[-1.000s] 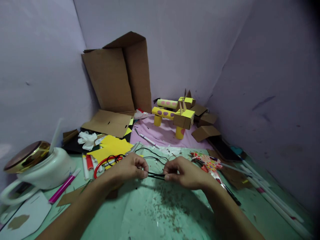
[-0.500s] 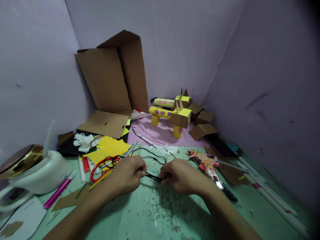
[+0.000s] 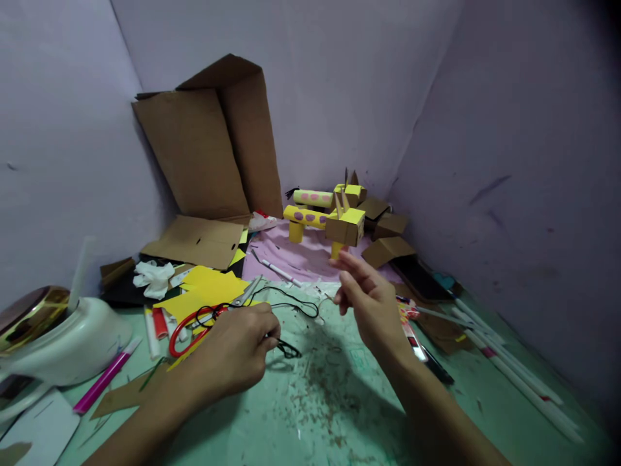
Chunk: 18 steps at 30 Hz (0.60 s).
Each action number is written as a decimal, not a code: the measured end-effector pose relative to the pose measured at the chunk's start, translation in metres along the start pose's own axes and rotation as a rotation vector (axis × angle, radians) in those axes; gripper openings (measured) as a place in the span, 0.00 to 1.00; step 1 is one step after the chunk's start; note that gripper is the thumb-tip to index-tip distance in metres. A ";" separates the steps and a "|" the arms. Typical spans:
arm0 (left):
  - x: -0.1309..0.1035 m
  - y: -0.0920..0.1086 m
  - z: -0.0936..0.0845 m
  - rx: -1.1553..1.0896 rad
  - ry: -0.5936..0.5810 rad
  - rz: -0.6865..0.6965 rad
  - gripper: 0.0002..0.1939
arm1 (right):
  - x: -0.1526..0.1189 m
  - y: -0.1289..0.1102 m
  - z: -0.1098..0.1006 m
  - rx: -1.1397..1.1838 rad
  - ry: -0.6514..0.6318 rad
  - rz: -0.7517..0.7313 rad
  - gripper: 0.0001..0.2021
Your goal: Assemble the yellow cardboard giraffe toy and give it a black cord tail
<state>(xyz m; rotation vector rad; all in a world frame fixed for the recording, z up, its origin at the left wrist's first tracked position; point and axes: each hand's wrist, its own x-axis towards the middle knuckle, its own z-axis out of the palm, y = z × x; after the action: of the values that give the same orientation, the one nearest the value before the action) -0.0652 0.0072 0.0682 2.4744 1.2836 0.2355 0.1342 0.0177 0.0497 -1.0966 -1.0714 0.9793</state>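
My left hand [image 3: 242, 343] is closed around a bundle of black cord [image 3: 289, 350], whose looped end sticks out past my fingers above the table. More of the black cord [image 3: 303, 304] runs loosely over the table behind that hand and across the red-handled scissors [image 3: 182, 343]. My right hand [image 3: 366, 301] is raised to the right, fingers apart and bent, with nothing visible in it. Beyond its fingertips stands a yellow paper-tube animal [image 3: 310, 217] with purple spots and a cardboard box head, on a pink cloth [image 3: 266, 243].
A second spotted tube animal [image 3: 313, 198] stands behind. Yellow paper [image 3: 204, 291], a magenta marker [image 3: 107, 377] and a white pot [image 3: 92, 340] lie left. A cutter [image 3: 414, 343] and white sticks [image 3: 519, 369] lie right. Cardboard [image 3: 194, 149] leans on the wall; brown scraps litter the green table [image 3: 272, 427].
My right hand has let go of the cord and moved up and right, its fingers opening. My left hand keeps the cord, whose freed end now hangs in loops.
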 end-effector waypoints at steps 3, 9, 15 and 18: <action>-0.001 0.001 0.000 0.001 0.006 0.043 0.09 | -0.007 0.002 0.004 0.152 -0.413 0.356 0.24; -0.002 -0.001 0.005 0.008 0.012 0.091 0.10 | -0.020 0.016 0.019 0.203 -0.790 0.582 0.22; -0.003 -0.003 0.006 0.009 0.049 0.135 0.09 | -0.018 0.022 0.019 0.195 -0.741 0.726 0.22; -0.004 -0.002 0.006 -0.003 0.077 0.163 0.10 | -0.018 0.022 0.018 0.221 -0.722 0.771 0.20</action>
<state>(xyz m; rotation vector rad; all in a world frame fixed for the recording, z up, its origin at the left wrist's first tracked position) -0.0672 0.0039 0.0618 2.5924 1.1101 0.3762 0.1114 0.0080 0.0272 -0.9963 -1.0577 2.1717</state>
